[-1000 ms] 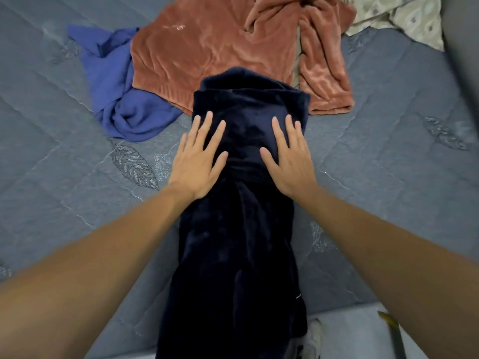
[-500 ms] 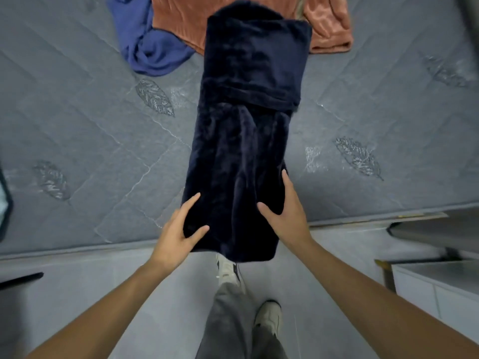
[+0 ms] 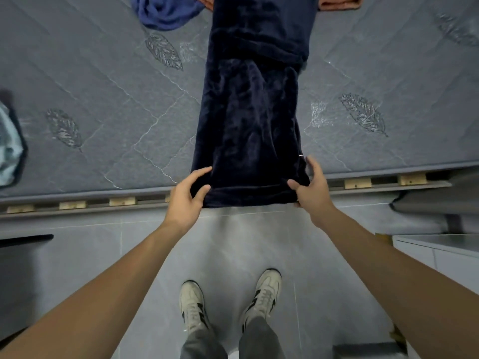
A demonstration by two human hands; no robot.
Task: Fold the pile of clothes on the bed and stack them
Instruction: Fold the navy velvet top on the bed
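Both hands have slid down from the middle of the navy garment (image 3: 248, 120) to its near hem since a second ago, and the view has tipped down to take in the floor and the person's shoes.

Largest first: the bed (image 3: 103, 99) fills the upper half of the view, and the navy garment lies on it as a long strip, its long axis running straight away from the person, with the near end hanging just over the mattress edge. Its far end is already turned over on itself. At the top edge a blue garment (image 3: 166, 14) and a rust-coloured one (image 3: 339, 2) wait unfolded.

The left hand (image 3: 185, 199) pinches the hem's left corner, thumb on top and fingers curled under. The right hand (image 3: 312, 189) grips the right corner likewise. Both sit level and equally near, so the likely next move is lifting the hem away toward the far end.
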